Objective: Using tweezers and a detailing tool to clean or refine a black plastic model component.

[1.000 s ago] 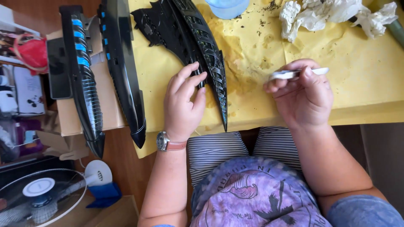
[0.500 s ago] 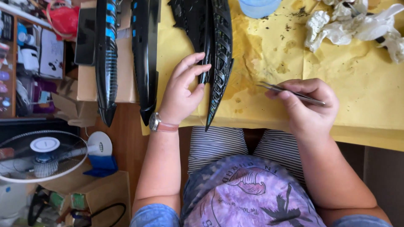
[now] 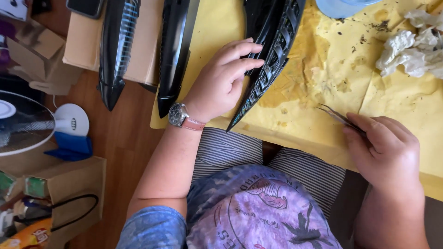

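My left hand [image 3: 221, 78], with a wristwatch [image 3: 177, 115] on its wrist, lies fingers spread on a long black ribbed model part [image 3: 272, 50] that comes to a point at the table's near edge. My right hand [image 3: 385, 150] pinches a pair of metal tweezers [image 3: 334, 114], tips pointing left over the stained yellow paper [image 3: 318, 87] that covers the table. The tweezer tips are apart from the black part and hold nothing that I can see.
Two more long black hull-like parts [image 3: 115, 46] [image 3: 175, 50] lie to the left, one on a cardboard box [image 3: 83, 41]. Crumpled tissue [image 3: 410, 50] sits at the right. A pale blue bowl [image 3: 341, 5] is at the top. A fan [image 3: 27, 124] and paper bag [image 3: 69, 189] stand on the floor.
The view has shifted down and closer. My right hand has dropped toward the table's near edge with the tweezers. My left hand stays on the black part, fingers more spread.
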